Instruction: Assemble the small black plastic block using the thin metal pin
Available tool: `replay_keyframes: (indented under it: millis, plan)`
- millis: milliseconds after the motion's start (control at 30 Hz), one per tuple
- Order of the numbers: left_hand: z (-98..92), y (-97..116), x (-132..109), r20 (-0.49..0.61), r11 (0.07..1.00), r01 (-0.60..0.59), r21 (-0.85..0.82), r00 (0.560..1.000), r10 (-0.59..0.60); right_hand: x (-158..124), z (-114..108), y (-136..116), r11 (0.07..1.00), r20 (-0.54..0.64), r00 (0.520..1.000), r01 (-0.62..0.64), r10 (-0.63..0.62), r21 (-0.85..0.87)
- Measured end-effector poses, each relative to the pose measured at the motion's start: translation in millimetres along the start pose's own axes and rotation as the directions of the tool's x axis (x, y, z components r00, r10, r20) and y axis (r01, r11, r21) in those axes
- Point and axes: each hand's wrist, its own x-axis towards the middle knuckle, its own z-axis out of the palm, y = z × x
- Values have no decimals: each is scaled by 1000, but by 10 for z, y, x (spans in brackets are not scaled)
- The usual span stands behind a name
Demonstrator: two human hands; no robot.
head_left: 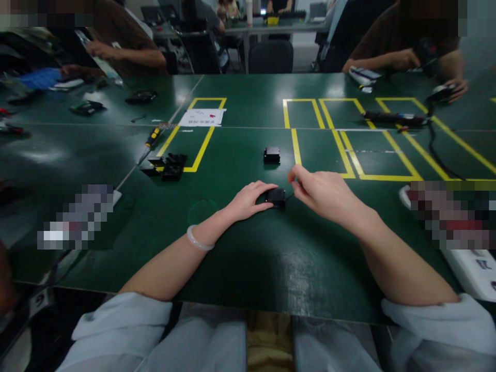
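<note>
My left hand (251,199) rests on the table with thumb and fingers closed round the left side of a small black box-shaped part (276,196). Just right of it, my right hand (321,194) is closed in a pinch. A thin dark wire or rod (289,196) runs from the part's right side to those fingers; which of the two it is, I cannot tell. A second black box-shaped part (272,155) stands a little farther away, touched by neither hand.
Black parts (170,165) and a yellow-black screwdriver (154,137) lie to the left on the green table (240,258). A paper sheet (203,117) lies by yellow tape outlines. A dark tool (395,119) with a cable is at right. Co-workers sit opposite.
</note>
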Motion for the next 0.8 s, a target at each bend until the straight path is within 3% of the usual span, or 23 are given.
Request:
replay_keyframes:
  millis: [267, 533, 800]
  plan:
    - [18, -23, -2, -7, 1000, -7, -3, 1000, 7, 35, 19, -28, 996, -9, 996, -87, 87, -33]
    - [11, -9, 10, -10, 1000, -16, 12, 1000, 16, 15, 23, -36, 998, -49, 998, -40, 43, 56]
    - [13, -12, 3, -7, 1000, -8, 10, 1000, 8, 19, 10, -36, 998, 2, 998, -63, 63, -31]
